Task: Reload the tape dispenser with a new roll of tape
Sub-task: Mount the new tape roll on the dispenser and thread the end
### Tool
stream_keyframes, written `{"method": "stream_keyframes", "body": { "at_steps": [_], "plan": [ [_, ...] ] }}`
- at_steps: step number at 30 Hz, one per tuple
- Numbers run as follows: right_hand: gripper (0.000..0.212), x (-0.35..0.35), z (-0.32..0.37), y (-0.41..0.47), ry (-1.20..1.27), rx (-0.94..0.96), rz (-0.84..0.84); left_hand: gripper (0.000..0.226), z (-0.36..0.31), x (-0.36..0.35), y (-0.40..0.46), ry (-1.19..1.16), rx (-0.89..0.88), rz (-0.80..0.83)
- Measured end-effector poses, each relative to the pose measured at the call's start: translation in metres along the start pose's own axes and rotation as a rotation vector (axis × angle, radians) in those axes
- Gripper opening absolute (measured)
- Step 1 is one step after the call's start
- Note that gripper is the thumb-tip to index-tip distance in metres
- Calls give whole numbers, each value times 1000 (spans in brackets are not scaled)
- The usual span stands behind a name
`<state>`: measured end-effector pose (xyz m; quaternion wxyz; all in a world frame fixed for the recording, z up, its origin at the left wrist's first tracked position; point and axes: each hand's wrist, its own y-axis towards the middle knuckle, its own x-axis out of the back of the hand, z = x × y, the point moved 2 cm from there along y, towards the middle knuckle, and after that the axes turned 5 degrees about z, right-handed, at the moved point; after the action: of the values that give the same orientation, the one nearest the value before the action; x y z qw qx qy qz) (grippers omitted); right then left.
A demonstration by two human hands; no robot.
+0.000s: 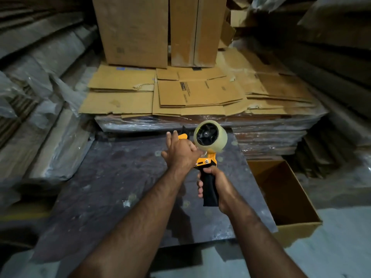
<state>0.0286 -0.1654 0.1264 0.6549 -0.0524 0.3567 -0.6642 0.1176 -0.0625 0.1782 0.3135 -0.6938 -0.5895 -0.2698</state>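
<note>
Cramped cardboard store, dark counter [112,177]: right hand [218,185] grips the tape dispenser [208,161] handle, left hand [180,151] fingers extended at the new roll [210,135]; loose tape may snag near the blade

Dim storage area. A dark, stained work surface [112,177] fills the foreground. Behind it, flattened cardboard sheets [196,93] lie on a plastic-wrapped stack [261,133], with upright cartons [160,31] farther back. An open cardboard box [285,197] stands at right (interior shadowed). Wrapped bundles [40,109], possibly boards, flank the left.
</note>
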Motion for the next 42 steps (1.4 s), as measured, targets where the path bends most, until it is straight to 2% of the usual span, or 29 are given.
{"method": "stream_keyframes", "body": {
  "at_steps": [4,8,16,22,26,32,34,37,39,42],
  "plan": [
    [28,23,1,-21,66,60,-8,8,-17,-5,-11,-35,-197,-31],
    [18,42,-7,-38,73,116,-2,5,-35,-15,-28,30,-275,-27],
    [19,61,2,-60,40,-84,104,7,-51,-30,-47,160,-327,-16],
    [20,64,1,-62,44,-136,124,6,-36,-14,-67,198,-484,8],
    [20,62,11,-65,102,-91,125,5,-25,-11,-75,339,-624,-107],
    [20,51,22,-68,122,-78,203,10,-10,15,-66,187,-523,-196],
    [20,39,24,-66,128,-82,222,15,-2,18,-68,59,-380,-222],
    [19,19,24,-60,93,-107,237,19,15,19,-72,-271,-169,-249],
    [19,7,21,-57,85,-116,238,17,25,24,-73,-361,-128,-271],
    [19,-4,18,-54,86,-109,238,13,37,36,-71,-374,-120,-228]
  ]
}}
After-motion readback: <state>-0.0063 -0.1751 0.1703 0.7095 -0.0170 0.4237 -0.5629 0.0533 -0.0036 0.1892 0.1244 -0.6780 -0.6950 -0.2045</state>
